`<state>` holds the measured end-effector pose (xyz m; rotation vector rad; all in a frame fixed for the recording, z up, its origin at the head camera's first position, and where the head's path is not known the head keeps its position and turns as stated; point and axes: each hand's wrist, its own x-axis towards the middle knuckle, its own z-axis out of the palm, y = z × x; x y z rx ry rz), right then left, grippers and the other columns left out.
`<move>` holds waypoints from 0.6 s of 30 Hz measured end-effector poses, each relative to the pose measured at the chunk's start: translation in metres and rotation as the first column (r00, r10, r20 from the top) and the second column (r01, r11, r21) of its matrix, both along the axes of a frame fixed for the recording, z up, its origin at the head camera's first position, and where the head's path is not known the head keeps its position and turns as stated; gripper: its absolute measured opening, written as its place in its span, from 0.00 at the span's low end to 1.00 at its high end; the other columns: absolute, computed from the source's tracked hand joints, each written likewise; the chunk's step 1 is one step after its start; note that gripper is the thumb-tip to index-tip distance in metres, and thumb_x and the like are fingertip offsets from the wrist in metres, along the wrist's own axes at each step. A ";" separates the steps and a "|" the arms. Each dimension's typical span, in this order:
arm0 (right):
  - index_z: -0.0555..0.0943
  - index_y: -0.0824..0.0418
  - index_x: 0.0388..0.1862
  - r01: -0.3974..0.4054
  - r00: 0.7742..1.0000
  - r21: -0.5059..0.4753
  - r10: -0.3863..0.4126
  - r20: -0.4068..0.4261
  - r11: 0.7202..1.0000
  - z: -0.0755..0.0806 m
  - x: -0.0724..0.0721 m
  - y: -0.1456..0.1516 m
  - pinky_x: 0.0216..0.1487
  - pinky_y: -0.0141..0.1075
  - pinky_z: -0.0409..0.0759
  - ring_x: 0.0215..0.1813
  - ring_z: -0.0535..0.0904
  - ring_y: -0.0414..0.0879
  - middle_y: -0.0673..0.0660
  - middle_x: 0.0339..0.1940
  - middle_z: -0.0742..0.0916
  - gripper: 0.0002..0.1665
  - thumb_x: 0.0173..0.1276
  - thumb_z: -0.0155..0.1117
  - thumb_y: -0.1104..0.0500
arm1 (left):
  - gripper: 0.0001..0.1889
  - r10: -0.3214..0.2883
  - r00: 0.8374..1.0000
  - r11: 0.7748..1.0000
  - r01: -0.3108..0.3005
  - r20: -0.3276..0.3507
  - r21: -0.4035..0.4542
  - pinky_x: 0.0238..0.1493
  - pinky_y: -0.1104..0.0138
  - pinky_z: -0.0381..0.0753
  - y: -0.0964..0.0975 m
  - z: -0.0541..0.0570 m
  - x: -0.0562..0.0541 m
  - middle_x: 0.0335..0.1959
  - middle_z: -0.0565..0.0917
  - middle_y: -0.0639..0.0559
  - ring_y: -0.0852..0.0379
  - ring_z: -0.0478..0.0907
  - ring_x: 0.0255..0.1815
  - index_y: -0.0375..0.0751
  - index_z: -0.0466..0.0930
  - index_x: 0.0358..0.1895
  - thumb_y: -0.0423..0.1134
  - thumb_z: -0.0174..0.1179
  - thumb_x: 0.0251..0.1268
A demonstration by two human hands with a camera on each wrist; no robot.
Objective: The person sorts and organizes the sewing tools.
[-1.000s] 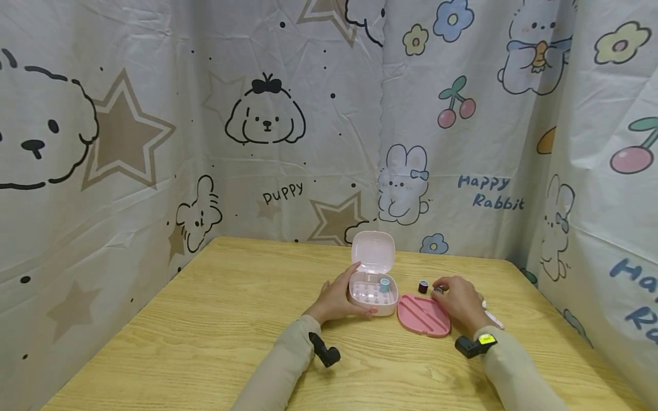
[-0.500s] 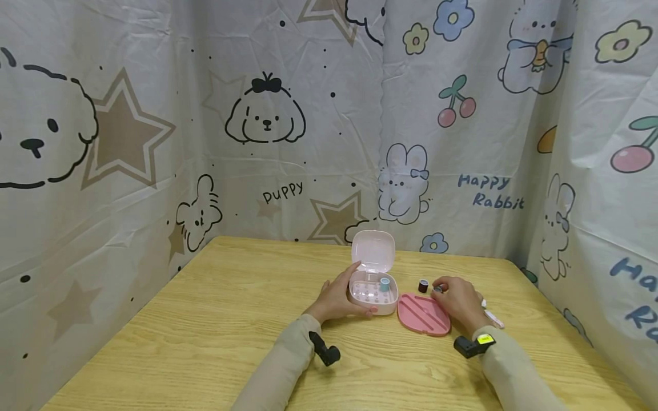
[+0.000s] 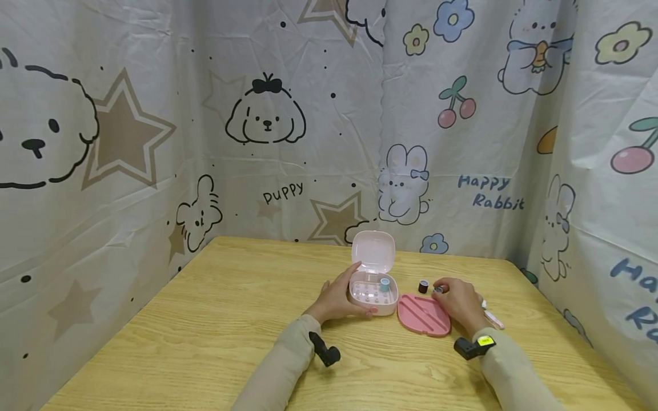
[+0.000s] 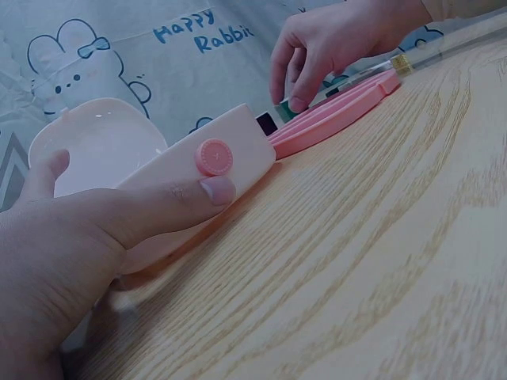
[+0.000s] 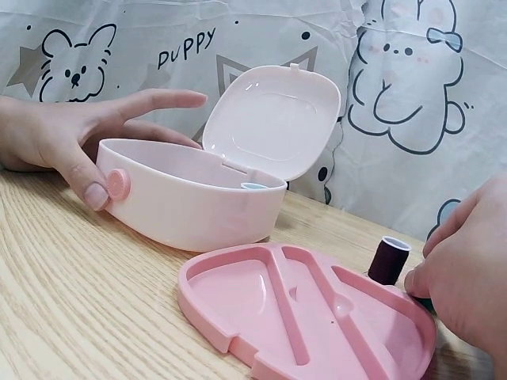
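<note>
My left hand (image 3: 335, 299) grips the left side of a pale pink sewing box (image 5: 198, 210), thumb on the front wall beside a pink round button (image 5: 119, 184). The box's lid (image 3: 373, 252) stands raised at the back. Inside the box is a light blue thread spool (image 3: 384, 285). Over to the right, my right hand (image 3: 461, 302) pinches a green thread spool (image 4: 285, 110) low over the table, mostly covered by the fingers. A dark thread spool (image 5: 389, 260) stands upright just left of those fingertips.
A pink divided tray (image 3: 424, 315) lies on the wooden table (image 3: 257, 285) between the box and my right hand. Beyond that hand lies a thin white stick-like item (image 3: 494, 319). Printed curtains (image 3: 329, 114) enclose the table's back and sides.
</note>
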<state>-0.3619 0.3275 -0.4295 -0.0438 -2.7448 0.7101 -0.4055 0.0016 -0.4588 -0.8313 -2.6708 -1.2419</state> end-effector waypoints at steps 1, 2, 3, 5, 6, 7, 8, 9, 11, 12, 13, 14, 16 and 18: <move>0.87 0.63 0.53 0.001 1.000 -0.001 -0.001 0.001 1.000 0.000 0.000 0.000 0.46 0.60 0.67 0.47 0.82 0.61 0.59 0.41 0.88 0.16 0.69 0.70 0.58 | 0.68 0.001 1.000 1.000 -0.001 0.002 -0.002 0.75 0.36 0.38 0.000 0.000 0.000 0.81 0.60 0.52 0.48 0.57 0.80 0.62 0.49 0.85 0.61 0.85 0.39; 0.87 0.63 0.53 0.002 1.000 -0.002 -0.002 0.000 1.000 0.000 0.000 0.000 0.46 0.60 0.68 0.47 0.82 0.61 0.59 0.41 0.88 0.16 0.69 0.70 0.58 | 0.68 0.001 1.000 1.000 -0.001 0.002 -0.004 0.76 0.36 0.38 0.000 0.000 0.000 0.82 0.60 0.53 0.48 0.57 0.80 0.62 0.48 0.85 0.61 0.85 0.39; 0.87 0.63 0.53 0.001 1.000 -0.003 -0.001 -0.001 1.000 0.000 0.000 0.000 0.46 0.60 0.68 0.47 0.82 0.61 0.59 0.41 0.88 0.16 0.69 0.70 0.58 | 0.68 0.001 1.000 1.000 -0.001 0.004 -0.005 0.76 0.37 0.38 0.000 0.000 0.000 0.82 0.60 0.53 0.49 0.57 0.80 0.62 0.48 0.85 0.61 0.85 0.39; 0.87 0.63 0.53 -0.001 1.000 -0.001 0.001 -0.008 1.000 0.001 0.000 0.001 0.46 0.60 0.68 0.47 0.82 0.61 0.59 0.40 0.88 0.16 0.69 0.70 0.58 | 0.68 0.000 1.000 1.000 0.000 0.005 -0.007 0.76 0.37 0.38 0.000 0.000 0.001 0.82 0.60 0.53 0.49 0.57 0.80 0.62 0.48 0.85 0.61 0.85 0.40; 0.87 0.63 0.52 -0.003 1.000 0.005 0.003 -0.014 1.000 0.001 0.000 0.001 0.45 0.60 0.69 0.47 0.82 0.61 0.58 0.40 0.88 0.16 0.69 0.71 0.58 | 0.68 -0.001 1.000 1.000 0.001 0.005 -0.008 0.76 0.37 0.38 0.000 0.000 0.001 0.82 0.60 0.53 0.49 0.57 0.80 0.62 0.48 0.85 0.61 0.85 0.40; 0.87 0.62 0.52 -0.005 1.000 0.009 0.005 -0.022 1.000 0.001 0.000 0.001 0.45 0.59 0.69 0.47 0.82 0.60 0.58 0.40 0.88 0.15 0.68 0.71 0.58 | 0.68 -0.003 1.000 1.000 0.003 0.002 -0.005 0.75 0.36 0.39 0.001 0.000 0.001 0.81 0.60 0.53 0.48 0.57 0.80 0.61 0.48 0.85 0.60 0.85 0.40; 0.88 0.62 0.52 -0.008 1.000 0.010 0.009 -0.028 1.000 0.001 0.000 0.001 0.45 0.59 0.69 0.47 0.82 0.60 0.57 0.40 0.88 0.15 0.68 0.71 0.58 | 0.67 -0.004 1.000 1.000 0.004 -0.001 -0.004 0.75 0.36 0.39 0.000 0.000 0.000 0.81 0.61 0.52 0.48 0.58 0.80 0.61 0.48 0.85 0.60 0.85 0.40; 0.88 0.62 0.51 -0.010 0.999 0.011 0.011 -0.036 1.000 0.002 0.000 0.001 0.45 0.59 0.70 0.47 0.82 0.60 0.57 0.40 0.88 0.15 0.68 0.71 0.58 | 0.67 -0.005 1.000 1.000 0.005 -0.004 -0.003 0.75 0.36 0.39 0.000 0.000 0.000 0.81 0.61 0.52 0.48 0.58 0.80 0.60 0.49 0.85 0.60 0.85 0.40; 0.88 0.62 0.51 -0.016 0.999 0.011 0.017 -0.049 1.000 0.003 0.000 0.001 0.43 0.57 0.70 0.46 0.82 0.59 0.56 0.39 0.88 0.15 0.68 0.71 0.57 | 0.67 -0.008 1.000 1.000 0.007 -0.007 -0.003 0.75 0.35 0.40 0.000 0.000 0.001 0.81 0.61 0.51 0.47 0.58 0.79 0.60 0.49 0.85 0.60 0.85 0.41; 0.88 0.61 0.51 -0.019 0.999 0.006 0.019 -0.051 1.000 0.004 0.000 0.001 0.43 0.56 0.70 0.45 0.82 0.58 0.56 0.39 0.88 0.15 0.68 0.71 0.57 | 0.67 -0.009 1.000 1.000 0.009 -0.008 -0.002 0.75 0.35 0.40 0.000 0.000 0.001 0.81 0.61 0.51 0.47 0.58 0.79 0.60 0.49 0.85 0.60 0.85 0.41; 0.88 0.61 0.51 -0.022 0.998 -0.001 0.022 -0.051 1.000 0.004 0.000 0.001 0.43 0.54 0.70 0.45 0.82 0.58 0.56 0.39 0.88 0.14 0.69 0.71 0.57 | 0.67 -0.010 1.000 1.000 0.010 -0.008 0.001 0.75 0.35 0.40 0.000 0.001 0.001 0.81 0.61 0.50 0.46 0.58 0.79 0.59 0.49 0.85 0.60 0.85 0.40; 0.87 0.61 0.51 -0.025 0.998 -0.009 0.025 -0.050 1.000 0.005 0.001 0.001 0.42 0.53 0.70 0.44 0.81 0.57 0.56 0.39 0.88 0.14 0.70 0.71 0.57 | 0.68 -0.011 1.000 1.000 0.011 -0.006 0.000 0.75 0.35 0.40 0.000 0.001 0.001 0.81 0.61 0.51 0.47 0.58 0.79 0.60 0.49 0.85 0.60 0.85 0.40; 0.87 0.61 0.52 -0.029 0.999 -0.027 0.027 -0.040 0.999 0.007 0.002 0.001 0.41 0.50 0.69 0.44 0.81 0.56 0.56 0.40 0.87 0.15 0.71 0.70 0.56 | 0.68 -0.012 1.000 1.000 0.012 -0.005 0.005 0.75 0.35 0.39 0.000 0.001 0.001 0.81 0.61 0.50 0.46 0.58 0.79 0.59 0.49 0.85 0.60 0.85 0.40; 0.86 0.61 0.53 -0.029 0.999 -0.044 0.028 -0.030 0.999 0.009 0.003 0.001 0.41 0.47 0.69 0.44 0.80 0.55 0.56 0.42 0.87 0.15 0.72 0.69 0.55 | 0.68 -0.012 1.000 1.000 0.012 -0.008 0.007 0.75 0.34 0.39 0.000 0.000 0.000 0.81 0.61 0.50 0.46 0.58 0.79 0.59 0.49 0.85 0.59 0.85 0.40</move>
